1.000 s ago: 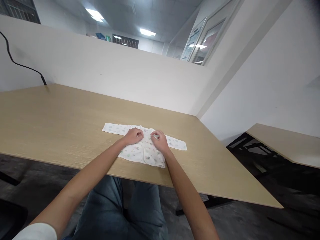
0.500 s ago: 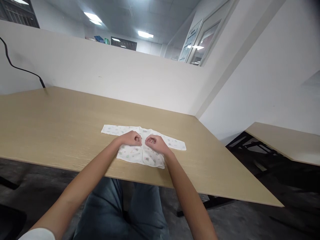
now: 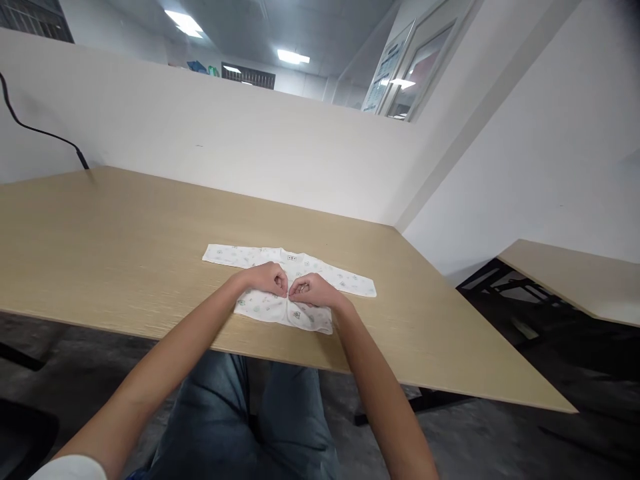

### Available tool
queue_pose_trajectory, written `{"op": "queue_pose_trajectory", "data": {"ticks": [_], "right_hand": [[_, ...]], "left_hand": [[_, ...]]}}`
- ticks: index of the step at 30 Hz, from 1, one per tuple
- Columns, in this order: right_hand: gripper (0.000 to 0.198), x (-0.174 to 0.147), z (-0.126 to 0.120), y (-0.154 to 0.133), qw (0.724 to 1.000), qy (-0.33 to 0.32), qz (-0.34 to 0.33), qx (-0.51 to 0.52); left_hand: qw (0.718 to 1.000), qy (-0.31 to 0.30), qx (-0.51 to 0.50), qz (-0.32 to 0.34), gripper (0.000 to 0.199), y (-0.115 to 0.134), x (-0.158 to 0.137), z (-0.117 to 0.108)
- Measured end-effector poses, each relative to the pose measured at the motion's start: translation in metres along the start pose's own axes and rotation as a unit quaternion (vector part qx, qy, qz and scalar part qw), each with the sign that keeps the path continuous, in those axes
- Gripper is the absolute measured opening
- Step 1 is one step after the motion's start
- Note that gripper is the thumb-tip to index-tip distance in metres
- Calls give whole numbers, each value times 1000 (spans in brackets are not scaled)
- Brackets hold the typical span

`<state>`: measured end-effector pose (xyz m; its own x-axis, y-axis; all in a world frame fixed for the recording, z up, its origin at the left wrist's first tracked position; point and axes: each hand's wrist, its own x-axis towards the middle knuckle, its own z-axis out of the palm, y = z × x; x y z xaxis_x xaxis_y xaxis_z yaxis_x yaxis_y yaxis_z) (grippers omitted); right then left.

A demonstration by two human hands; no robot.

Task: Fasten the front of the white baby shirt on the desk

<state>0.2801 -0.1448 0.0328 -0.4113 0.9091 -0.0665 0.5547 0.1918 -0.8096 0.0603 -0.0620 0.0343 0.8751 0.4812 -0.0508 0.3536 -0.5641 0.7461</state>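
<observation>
A small white long-sleeved baby shirt point(image 3: 313, 321) with a scattered print lies flat on the table, its sleeves spread to both sides and its collar towards the wall. My left hand point(image 3: 270, 277) is closed in a pinch on the cloth at the middle of the shirt's front. Fingertip to fingertip with it, my right hand point(image 3: 311, 291) pinches the front from the other side. Between them a crease runs down to the hem. Any fastener under the fingertips is too small to make out.
The light wooden table point(image 3: 150, 220) ends at a white partition point(image 3: 250, 147). A black cable point(image 3: 47, 138) hangs at the far left. Beyond the right edge stands another table point(image 3: 575, 273) with dark legs.
Both hands have come closer together and moved slightly down the shirt's front, so their fingertips now meet at the middle. The view has shifted a little.
</observation>
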Motion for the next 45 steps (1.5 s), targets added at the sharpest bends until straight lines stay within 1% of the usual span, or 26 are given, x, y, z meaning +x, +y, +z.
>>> {"op": "queue_pose_trajectory", "data": {"ticks": [5, 9, 14, 18, 24, 30, 34, 38, 41, 45], "right_hand": [[17, -1, 0, -4, 1000, 17, 16, -9], [18, -2, 0, -4, 1000, 19, 9, -5], [19, -1, 2, -5, 999, 27, 28, -18], [19, -1, 5, -8, 999, 32, 39, -16], [14, -2, 7, -11, 998, 40, 15, -40], [13, 2, 8, -3, 996, 50, -9, -76], [14, 5, 8, 3, 996, 44, -12, -78], [13, 5, 7, 0, 995, 41, -9, -85], [12, 3, 6, -6, 996, 38, -1, -77], [10, -1, 6, -13, 997, 36, 5, -67]], "left_hand": [[1000, -6, -4, -10, 19, 3, -1, 1], [1000, -1, 9, -22, 19, 5, -1, 1], [1000, -18, 14, -15, 22, 3, 0, 0], [1000, -18, 18, -10, 18, 2, 1, 1], [1000, -19, 24, 7, 17, 2, 3, 2], [1000, -13, 9, 15, 13, 4, 0, 2], [1000, 2, -3, 20, 22, 2, 1, 5], [999, -1, 14, 30, 16, -1, 3, 5], [999, -15, 18, 31, 10, 1, 2, 3], [999, -29, 34, 28, 8, 4, 1, 2]]}}
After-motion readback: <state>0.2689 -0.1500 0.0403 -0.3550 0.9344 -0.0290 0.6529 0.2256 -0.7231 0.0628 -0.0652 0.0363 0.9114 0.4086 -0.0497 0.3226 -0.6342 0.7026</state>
